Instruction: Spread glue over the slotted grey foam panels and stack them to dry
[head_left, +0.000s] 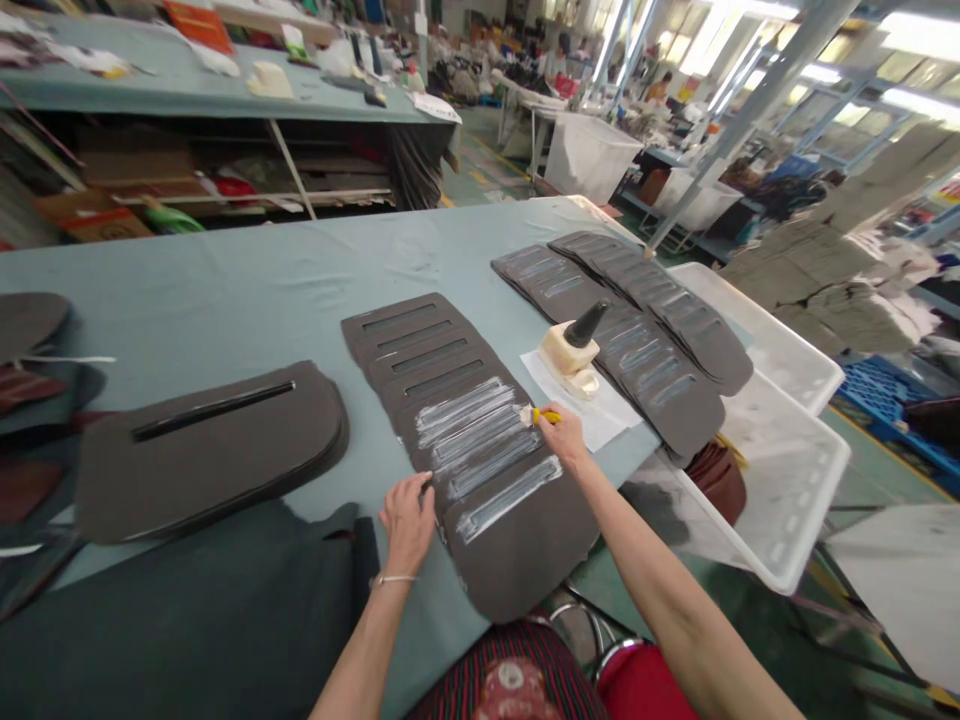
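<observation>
A yellow-handled brush (550, 416) is pinched in my right hand (564, 438), its whitish tip on a stack of overlapping dark grey panels (517, 570). White, glue-like streaks (480, 420) cover the areas around the nearer slots; the farther slots show no white. At the stack's left edge rests my left hand (409, 518), open, with its fingertips touching the panels and nothing held. Right of the stack, a cream bottle (568, 348) with a black nozzle stands on a white sheet (611, 420).
More streaked panels (675, 400) lie overlapped at the right. Grey slotted pieces (217, 450) are piled at the left, near dark folded material (180, 610). White plastic bins (795, 480) stand beyond the table's right edge. A metal post (750, 120) rises behind.
</observation>
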